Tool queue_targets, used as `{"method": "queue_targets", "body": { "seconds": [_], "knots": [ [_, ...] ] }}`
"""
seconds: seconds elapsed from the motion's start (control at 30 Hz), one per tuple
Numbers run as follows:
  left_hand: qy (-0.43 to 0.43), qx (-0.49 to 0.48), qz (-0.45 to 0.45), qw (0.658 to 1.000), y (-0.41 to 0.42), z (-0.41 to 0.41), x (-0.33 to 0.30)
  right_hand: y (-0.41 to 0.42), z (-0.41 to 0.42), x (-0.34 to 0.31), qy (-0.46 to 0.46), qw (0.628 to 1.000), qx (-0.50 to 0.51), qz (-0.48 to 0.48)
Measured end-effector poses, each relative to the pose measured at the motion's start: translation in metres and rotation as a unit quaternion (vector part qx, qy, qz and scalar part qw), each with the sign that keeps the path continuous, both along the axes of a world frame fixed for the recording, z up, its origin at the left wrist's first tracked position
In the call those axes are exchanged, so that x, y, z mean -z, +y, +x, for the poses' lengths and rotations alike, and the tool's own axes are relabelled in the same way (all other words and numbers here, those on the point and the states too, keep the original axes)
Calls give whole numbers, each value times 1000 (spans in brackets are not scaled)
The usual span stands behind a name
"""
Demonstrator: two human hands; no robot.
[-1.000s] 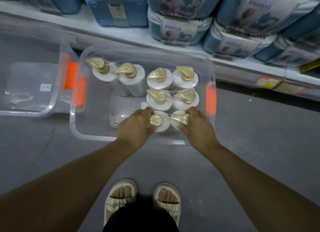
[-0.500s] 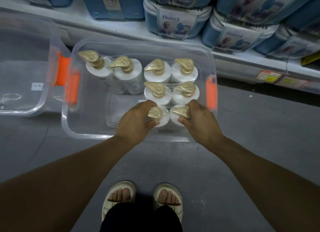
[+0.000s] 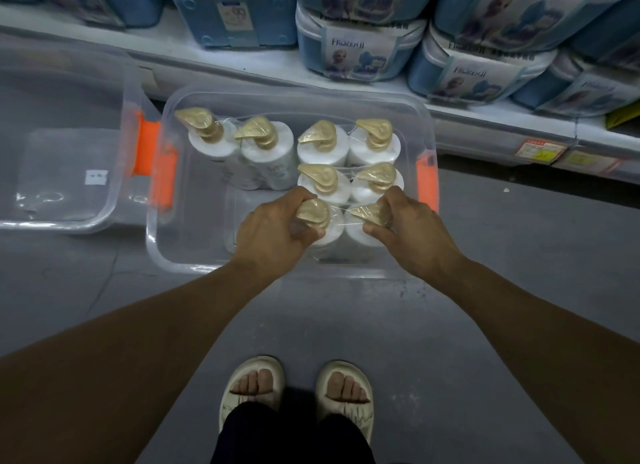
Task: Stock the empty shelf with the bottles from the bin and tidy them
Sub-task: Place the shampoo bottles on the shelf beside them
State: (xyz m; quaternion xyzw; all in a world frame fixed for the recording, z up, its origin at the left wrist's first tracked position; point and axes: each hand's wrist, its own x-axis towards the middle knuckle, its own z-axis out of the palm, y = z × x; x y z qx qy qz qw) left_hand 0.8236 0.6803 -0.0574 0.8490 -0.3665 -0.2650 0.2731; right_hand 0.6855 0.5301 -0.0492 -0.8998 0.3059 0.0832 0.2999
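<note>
Both arms reach down into the clear bin on the grey floor. The left hand has its fingers curled round the gold pump of the near-left bottle; the right hand pinches the pump of the near-right bottle. Six more bottles stand behind them toward 12 o'clock, filling the bin's far and right side. The bin's near-left corner, at 8 o'clock, holds nothing. A second clear bin touches it at 9 o'clock, and the shelf edge runs just beyond.
</note>
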Motion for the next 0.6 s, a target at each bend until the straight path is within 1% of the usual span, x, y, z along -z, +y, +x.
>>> {"method": "queue_targets", "body": {
  "seconds": [0.17,0.33,0.47,0.6],
  "knots": [
    [15,1,7,1000,-4,12,-28,-3,6,-28,-16,999,22,20],
    [111,-39,-30,993,-18,28,-71,-19,17,-69,-33,995,59,70],
    [154,-63,-41,985,-35,35,-101,-38,23,-101,-39,993,74,89],
    [226,-95,-73,967,-51,28,-117,-54,15,-126,-44,992,67,100]
  ]
}}
